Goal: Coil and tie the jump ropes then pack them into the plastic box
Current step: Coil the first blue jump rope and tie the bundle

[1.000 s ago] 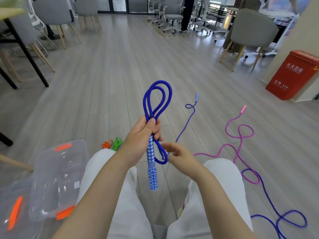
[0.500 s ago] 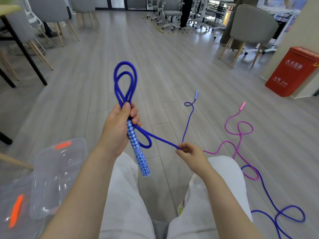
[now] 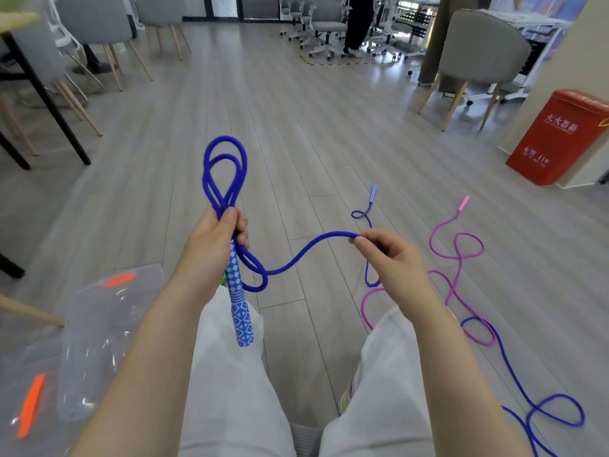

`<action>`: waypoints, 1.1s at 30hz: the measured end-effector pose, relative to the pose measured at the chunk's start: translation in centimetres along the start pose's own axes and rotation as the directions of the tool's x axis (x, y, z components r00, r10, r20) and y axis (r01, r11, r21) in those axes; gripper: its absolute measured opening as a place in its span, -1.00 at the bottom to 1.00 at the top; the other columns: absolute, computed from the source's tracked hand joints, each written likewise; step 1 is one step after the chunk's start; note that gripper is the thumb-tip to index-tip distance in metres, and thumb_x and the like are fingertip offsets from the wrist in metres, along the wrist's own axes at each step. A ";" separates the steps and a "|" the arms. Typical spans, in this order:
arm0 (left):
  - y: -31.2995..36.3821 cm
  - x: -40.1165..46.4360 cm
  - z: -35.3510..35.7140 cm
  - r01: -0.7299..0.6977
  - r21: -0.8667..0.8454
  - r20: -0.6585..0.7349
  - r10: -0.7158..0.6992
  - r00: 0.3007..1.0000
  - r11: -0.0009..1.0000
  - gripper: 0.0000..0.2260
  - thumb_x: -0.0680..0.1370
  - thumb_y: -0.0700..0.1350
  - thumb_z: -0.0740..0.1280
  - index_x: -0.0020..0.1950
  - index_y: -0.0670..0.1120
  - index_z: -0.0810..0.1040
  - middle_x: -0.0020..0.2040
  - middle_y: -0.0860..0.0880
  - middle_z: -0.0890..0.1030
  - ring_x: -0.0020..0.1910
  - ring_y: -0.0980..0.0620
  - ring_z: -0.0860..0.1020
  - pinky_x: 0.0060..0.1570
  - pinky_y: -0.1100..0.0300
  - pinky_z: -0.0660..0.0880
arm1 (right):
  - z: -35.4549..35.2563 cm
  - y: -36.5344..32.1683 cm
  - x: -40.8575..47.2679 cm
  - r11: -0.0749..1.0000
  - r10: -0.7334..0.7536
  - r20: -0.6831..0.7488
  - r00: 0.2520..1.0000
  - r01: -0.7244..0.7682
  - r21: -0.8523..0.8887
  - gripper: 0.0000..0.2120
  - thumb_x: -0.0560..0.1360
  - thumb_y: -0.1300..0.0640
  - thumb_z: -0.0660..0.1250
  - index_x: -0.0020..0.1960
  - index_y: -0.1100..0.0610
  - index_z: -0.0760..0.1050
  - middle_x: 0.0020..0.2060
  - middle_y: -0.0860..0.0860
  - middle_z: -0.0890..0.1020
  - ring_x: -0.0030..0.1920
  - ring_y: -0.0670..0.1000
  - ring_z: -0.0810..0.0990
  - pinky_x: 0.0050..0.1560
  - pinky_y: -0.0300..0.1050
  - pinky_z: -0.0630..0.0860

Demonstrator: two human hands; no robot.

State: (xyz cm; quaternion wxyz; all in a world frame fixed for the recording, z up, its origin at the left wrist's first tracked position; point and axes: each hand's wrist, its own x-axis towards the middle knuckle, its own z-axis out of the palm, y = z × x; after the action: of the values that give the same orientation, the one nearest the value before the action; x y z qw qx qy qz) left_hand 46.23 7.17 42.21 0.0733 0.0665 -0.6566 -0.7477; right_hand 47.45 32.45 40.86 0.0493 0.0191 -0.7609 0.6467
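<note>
My left hand [image 3: 212,245] grips the blue jump rope [image 3: 227,173] together with its blue-and-white patterned handle [image 3: 240,311], which hangs down below the fist. Two loops of the rope stand up above that hand. From the fist a slack stretch of rope curves over to my right hand [image 3: 389,258], which pinches it between thumb and fingers. The rest of the blue rope trails along the floor to its far handle [image 3: 373,192]. A pink jump rope [image 3: 461,255] lies uncoiled on the floor to the right. The clear plastic box [image 3: 108,328] with orange clips sits at lower left.
The box's clear lid [image 3: 29,400] with an orange latch lies at the bottom left edge. A red fire-extinguisher box [image 3: 557,136] stands at right. Chairs [image 3: 484,54] and table legs [image 3: 49,103] ring the wooden floor. My white-trousered legs fill the lower middle.
My right hand has slid out along the rope and lifted to the right, drawing a longer slack stretch between the hands. My left hand keeps its hold on the loops and handle.
</note>
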 end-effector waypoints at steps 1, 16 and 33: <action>0.1 -0.2 0.3 0.010 0.045 0.016 -0.011 1.000 0.999 -0.80 0.67 -0.14 0.11 -0.12 -0.05 0.41 -0.27 0.07 0.51 -0.36 0.11 0.43 -0.25 0.19 0.43 | 0.2 -0.6 -0.1 1.000 -0.008 0.030 1.000 0.009 -0.005 -0.85 0.56 0.15 0.35 -0.10 -0.05 0.65 -0.13 0.10 0.67 -0.13 -0.11 0.54 -0.05 -0.24 0.47; 0.7 -2.9 4.0 -0.042 0.334 0.259 -0.049 0.965 0.942 -0.85 0.67 -0.04 0.14 0.13 0.05 0.50 -0.03 0.12 0.67 -0.03 0.12 0.63 -0.08 0.23 0.56 | 4.0 -5.0 -1.4 0.984 -0.103 0.094 0.990 0.116 -0.138 -0.95 0.52 0.12 0.38 -0.08 0.02 0.51 -0.20 -0.06 0.66 -0.18 -0.17 0.61 -0.14 -0.26 0.57; 0.3 -3.5 4.3 -0.022 0.269 0.439 -0.102 0.893 0.963 -0.86 0.67 -0.08 0.14 0.09 -0.02 0.49 -0.24 0.04 0.50 -0.19 0.12 0.55 -0.01 0.20 0.57 | 3.8 -4.6 -0.9 0.986 -0.153 -0.006 0.988 0.152 -0.075 -0.84 0.49 0.16 0.43 0.02 0.05 0.48 -0.19 -0.08 0.63 -0.19 -0.13 0.60 -0.14 -0.32 0.53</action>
State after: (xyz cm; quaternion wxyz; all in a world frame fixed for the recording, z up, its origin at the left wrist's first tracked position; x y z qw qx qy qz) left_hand 48.79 11.99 43.04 -0.1053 -0.0848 -0.7487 -0.6490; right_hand 48.55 27.96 44.70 0.1036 0.0717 -0.7803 0.6126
